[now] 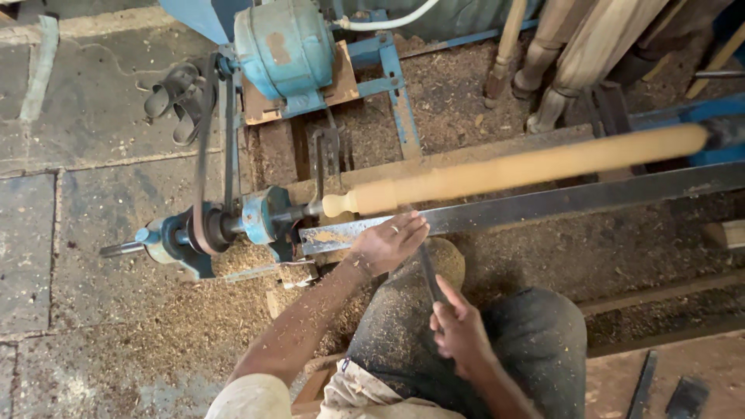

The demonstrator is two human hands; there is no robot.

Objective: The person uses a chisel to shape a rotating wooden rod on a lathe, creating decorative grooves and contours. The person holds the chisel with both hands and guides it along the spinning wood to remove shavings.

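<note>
A long pale wooden spindle [528,167] is mounted in a blue lathe, blurred as if spinning, with a rounded knob at its left end. My left hand [388,242] rests on the grey metal tool rest [559,203] just below the spindle, fingers laid over the front of a dark chisel [428,271]. My right hand [459,330] grips the chisel's back end above my knee. The chisel tip points up toward the spindle near the knob end.
A blue motor [285,45] and drive belt [204,155] sit at the upper left, driving the headstock [260,219]. Sawdust covers the floor. Turned wooden legs [563,58] lean at the upper right. Dark metal tools [660,388] lie at the lower right.
</note>
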